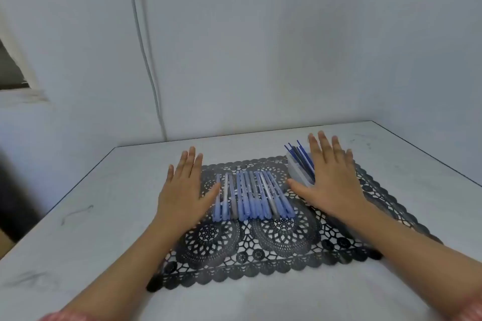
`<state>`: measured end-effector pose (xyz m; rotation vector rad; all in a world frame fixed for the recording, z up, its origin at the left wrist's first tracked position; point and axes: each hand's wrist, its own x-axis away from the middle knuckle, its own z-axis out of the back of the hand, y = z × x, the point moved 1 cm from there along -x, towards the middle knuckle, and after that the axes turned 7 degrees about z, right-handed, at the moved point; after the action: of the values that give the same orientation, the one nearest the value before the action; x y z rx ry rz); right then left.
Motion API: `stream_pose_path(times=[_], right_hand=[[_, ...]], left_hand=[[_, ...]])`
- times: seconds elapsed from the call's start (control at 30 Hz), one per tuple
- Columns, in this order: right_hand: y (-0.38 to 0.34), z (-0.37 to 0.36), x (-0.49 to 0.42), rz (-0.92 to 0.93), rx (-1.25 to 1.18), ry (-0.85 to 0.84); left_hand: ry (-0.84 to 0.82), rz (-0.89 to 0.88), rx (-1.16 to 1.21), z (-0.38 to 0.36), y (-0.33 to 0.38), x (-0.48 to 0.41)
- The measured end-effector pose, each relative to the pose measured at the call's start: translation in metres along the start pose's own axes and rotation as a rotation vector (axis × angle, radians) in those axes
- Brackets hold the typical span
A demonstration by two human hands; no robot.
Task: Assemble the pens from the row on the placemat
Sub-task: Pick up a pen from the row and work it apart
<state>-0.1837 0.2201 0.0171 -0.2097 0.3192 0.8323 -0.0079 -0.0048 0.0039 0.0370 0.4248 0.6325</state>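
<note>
Nothing looks assembled yet: the pens [251, 194] lie in a row on the placemat [281, 240], refills [300, 159] stand in a holder [297, 173] beside them, and both hands, left [184, 190] and right [330, 180], hover flat-fingered, holding nothing.

The placemat [287, 242] is black openwork in a lace pattern, matt, and looks like vinyl or plastic. The pen barrels [251, 195] on it are smooth blue and grey plastic with a faint sheen. At far right, thin plastic refills [300, 156] stand in a smooth white plastic holder [297, 173]. The table [104, 216] is smooth, pale and lightly scuffed. The wall [260, 47] is matt paint.
</note>
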Motion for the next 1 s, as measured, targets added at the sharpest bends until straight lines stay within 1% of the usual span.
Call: stream_pose_path(times=[0.1, 0.23, 0.33, 0.43, 0.6, 1.0], right_hand=[[0.002, -0.003, -0.001, -0.052, 0.063, 0.042], [0.004, -0.006, -0.002, -0.081, 0.067, 0.057], [0.004, -0.004, -0.002, -0.086, 0.041, 0.068], [0.001, -0.004, -0.002, -0.079, 0.015, 0.094], [0.001, -0.005, -0.001, -0.079, 0.021, 0.100], [0.002, -0.005, 0.002, -0.087, 0.036, 0.124]], left_hand=[[-0.049, 0.061, 0.054, -0.013, -0.016, -0.002], [-0.116, 0.159, 0.129, -0.031, -0.030, -0.004], [-0.197, 0.213, 0.141, -0.036, -0.036, -0.006], [-0.240, 0.226, 0.106, -0.037, -0.035, -0.006], [-0.240, 0.223, 0.062, -0.036, -0.033, -0.004], [-0.227, 0.208, 0.055, -0.031, -0.030, 0.000]])
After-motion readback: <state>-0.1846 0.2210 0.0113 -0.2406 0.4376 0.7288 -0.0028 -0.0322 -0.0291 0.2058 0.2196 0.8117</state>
